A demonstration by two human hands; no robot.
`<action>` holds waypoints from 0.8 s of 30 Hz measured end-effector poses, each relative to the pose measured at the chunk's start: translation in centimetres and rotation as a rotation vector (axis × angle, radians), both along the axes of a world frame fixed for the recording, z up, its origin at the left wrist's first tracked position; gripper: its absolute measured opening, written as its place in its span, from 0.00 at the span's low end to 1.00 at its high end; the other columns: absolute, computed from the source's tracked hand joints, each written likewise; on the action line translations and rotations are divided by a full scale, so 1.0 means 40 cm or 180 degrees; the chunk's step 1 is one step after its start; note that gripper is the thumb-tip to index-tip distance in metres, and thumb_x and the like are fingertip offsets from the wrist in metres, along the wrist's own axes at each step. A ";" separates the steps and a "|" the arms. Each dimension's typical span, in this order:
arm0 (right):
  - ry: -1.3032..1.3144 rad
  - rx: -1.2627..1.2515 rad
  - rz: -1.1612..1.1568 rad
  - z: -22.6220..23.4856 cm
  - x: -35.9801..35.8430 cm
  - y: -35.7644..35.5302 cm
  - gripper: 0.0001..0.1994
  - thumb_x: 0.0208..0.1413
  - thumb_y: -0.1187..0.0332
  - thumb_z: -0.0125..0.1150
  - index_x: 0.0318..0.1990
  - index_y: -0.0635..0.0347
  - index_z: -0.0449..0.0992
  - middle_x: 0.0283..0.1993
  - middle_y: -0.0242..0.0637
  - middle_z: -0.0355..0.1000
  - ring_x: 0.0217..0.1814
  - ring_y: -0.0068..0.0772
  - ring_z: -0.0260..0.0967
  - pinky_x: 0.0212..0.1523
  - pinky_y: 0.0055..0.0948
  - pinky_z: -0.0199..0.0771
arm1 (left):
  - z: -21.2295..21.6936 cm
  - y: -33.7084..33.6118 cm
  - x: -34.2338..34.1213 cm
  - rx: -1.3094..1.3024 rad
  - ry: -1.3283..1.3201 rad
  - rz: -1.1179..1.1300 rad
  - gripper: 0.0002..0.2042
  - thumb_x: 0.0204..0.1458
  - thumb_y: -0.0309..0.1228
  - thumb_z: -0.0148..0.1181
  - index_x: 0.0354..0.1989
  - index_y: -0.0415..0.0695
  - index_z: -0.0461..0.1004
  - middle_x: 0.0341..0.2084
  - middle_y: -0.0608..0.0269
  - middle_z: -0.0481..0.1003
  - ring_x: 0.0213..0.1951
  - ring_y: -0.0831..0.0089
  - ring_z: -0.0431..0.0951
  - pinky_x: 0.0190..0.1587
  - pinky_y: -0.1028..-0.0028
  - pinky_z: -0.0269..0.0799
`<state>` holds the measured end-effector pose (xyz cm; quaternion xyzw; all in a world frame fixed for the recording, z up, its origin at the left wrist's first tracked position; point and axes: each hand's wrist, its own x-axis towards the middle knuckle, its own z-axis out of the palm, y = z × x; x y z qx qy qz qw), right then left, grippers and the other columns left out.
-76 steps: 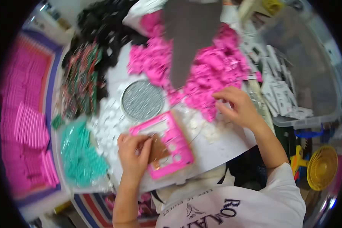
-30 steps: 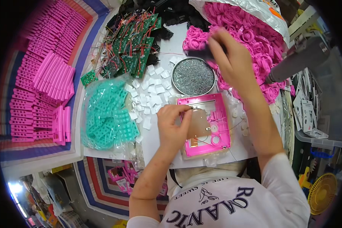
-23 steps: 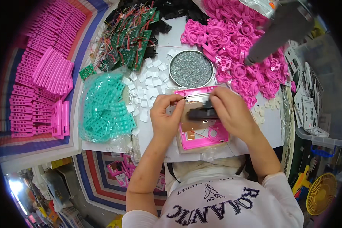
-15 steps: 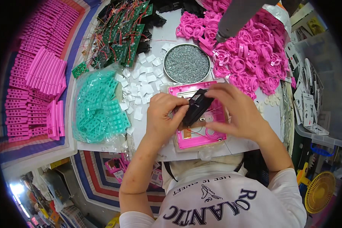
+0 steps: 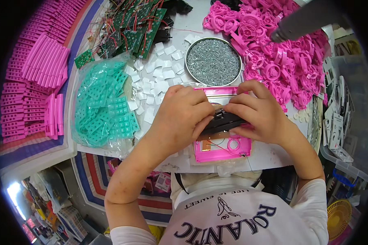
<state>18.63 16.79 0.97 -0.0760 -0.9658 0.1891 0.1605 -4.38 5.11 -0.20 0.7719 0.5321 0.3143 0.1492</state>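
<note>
**Both hands pinch a black part over a pink frame**

Left hand (image 5: 183, 116) is curled, fingers closed on the left end of a small black plastic part (image 5: 221, 121). Right hand (image 5: 258, 113) is curled too, thumb and fingers gripping the right end of that part. The part sits between the two hands, held just above a pink rectangular housing (image 5: 223, 145) that lies flat on the white worktop (image 5: 270, 157) close to the person's chest. The housing's top edge shows above the knuckles; its lower section shows below them, with a round opening and thin red wires inside. Can't tell whether the black part touches the housing.

Around it:
- Round metal tin of small silver screws (image 5: 213, 61), just beyond the hands, open top.
- Loose white square pieces (image 5: 156, 79) scattered left of the tin, running down toward the left hand.
- Clear bag of teal keypad mats (image 5: 104, 108), left of the left forearm, on the table.
- Green circuit boards with wires (image 5: 133, 30), piled at the far edge, behind the white pieces.
- Heap of pink ring-shaped parts (image 5: 274, 53), far right of the tin.
- Grey power screwdriver (image 5: 308, 18) hanging over that heap, tip pointing down-left.
- Rows of stacked pink strips (image 5: 32, 81) on the far left.
- Clear bin with small white packets (image 5: 339, 126) at the right edge.
</note>
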 end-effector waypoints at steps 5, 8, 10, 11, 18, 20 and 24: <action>-0.0038 0.0050 0.0012 0.003 -0.003 -0.001 0.31 0.30 0.67 0.79 0.50 0.59 0.78 0.47 0.37 0.75 0.55 0.49 0.69 0.54 0.47 0.73 | 0.010 0.026 -0.008 -0.0146 -0.0069 -0.0305 0.07 0.46 0.25 0.68 0.34 0.45 0.78 0.29 0.62 0.72 0.36 0.58 0.74 0.45 0.61 0.67; -0.0126 0.0074 0.0036 0.016 -0.010 -0.003 0.31 0.30 0.67 0.79 0.50 0.60 0.78 0.47 0.38 0.75 0.55 0.49 0.70 0.53 0.47 0.73 | 0.016 0.040 -0.007 -0.0250 0.0127 -0.0409 0.07 0.46 0.25 0.67 0.33 0.44 0.77 0.29 0.60 0.73 0.35 0.56 0.74 0.40 0.59 0.69; -0.0179 0.0102 0.0063 0.022 -0.011 -0.004 0.31 0.31 0.67 0.79 0.50 0.61 0.78 0.47 0.38 0.75 0.54 0.49 0.70 0.52 0.47 0.73 | 0.028 0.048 0.000 -0.0220 0.0191 -0.0434 0.06 0.46 0.25 0.67 0.32 0.43 0.76 0.29 0.59 0.73 0.34 0.55 0.75 0.38 0.59 0.71; -0.0194 0.0109 0.0067 0.026 -0.010 -0.004 0.31 0.31 0.67 0.79 0.50 0.60 0.78 0.46 0.38 0.75 0.54 0.49 0.70 0.52 0.47 0.73 | 0.033 0.049 0.002 -0.0206 0.0224 -0.0444 0.06 0.46 0.25 0.67 0.32 0.43 0.76 0.29 0.59 0.73 0.34 0.55 0.75 0.37 0.59 0.71; -0.0172 -0.0071 0.0093 0.015 -0.010 -0.008 0.32 0.32 0.65 0.79 0.52 0.58 0.78 0.42 0.35 0.72 0.50 0.46 0.69 0.47 0.44 0.72 | 0.029 0.036 0.001 -0.0551 0.0040 -0.0257 0.08 0.46 0.24 0.67 0.36 0.41 0.79 0.28 0.58 0.74 0.34 0.56 0.77 0.37 0.61 0.74; -0.0196 -0.0134 0.0105 0.010 -0.009 -0.010 0.33 0.33 0.65 0.79 0.53 0.55 0.77 0.41 0.34 0.71 0.48 0.45 0.67 0.45 0.44 0.72 | 0.026 0.015 0.004 -0.0583 -0.0055 -0.0153 0.09 0.47 0.23 0.67 0.39 0.41 0.80 0.28 0.57 0.74 0.33 0.55 0.77 0.37 0.61 0.74; -0.0322 -0.0195 0.0159 0.013 -0.012 -0.009 0.31 0.33 0.65 0.79 0.52 0.50 0.77 0.39 0.32 0.69 0.46 0.43 0.66 0.44 0.42 0.71 | 0.011 -0.044 0.024 -0.0672 -0.0539 0.0264 0.09 0.52 0.21 0.64 0.41 0.39 0.81 0.31 0.56 0.77 0.31 0.59 0.78 0.34 0.65 0.74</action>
